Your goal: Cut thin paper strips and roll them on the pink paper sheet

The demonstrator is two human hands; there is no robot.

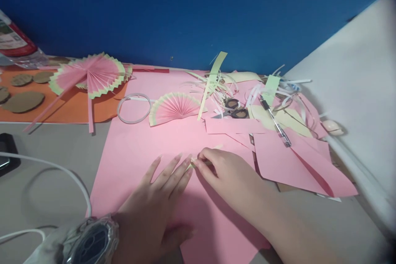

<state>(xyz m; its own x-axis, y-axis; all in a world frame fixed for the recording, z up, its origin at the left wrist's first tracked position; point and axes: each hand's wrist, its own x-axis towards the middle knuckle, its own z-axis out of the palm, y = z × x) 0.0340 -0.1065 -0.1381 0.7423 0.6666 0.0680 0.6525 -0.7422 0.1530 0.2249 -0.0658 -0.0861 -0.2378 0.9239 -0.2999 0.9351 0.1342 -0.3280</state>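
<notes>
My left hand [159, 194] lies palm down on a large pink paper sheet [123, 163], its fingers spread. Just to its right, my right hand [230, 169] is closed in a pinch at a narrow pale yellow-green paper strip [191, 166]. The left hand's fingertips touch or nearly touch the strip. Most of the strip is covered by the hands; a pale end shows beyond the right knuckles. Farther back on the sheet rests a pleated pink paper fan [176, 109] with a yellow-green rim.
Black-handled scissors [236, 109] lie among curled paper scraps [218, 86]. A pen [276, 126] rests on pink paper pieces at right. A clear ring [134, 122] sits left of the fan. Cardboard discs [24, 101], another pleated fan [102, 74] and a bottle [18, 45] stand farther left.
</notes>
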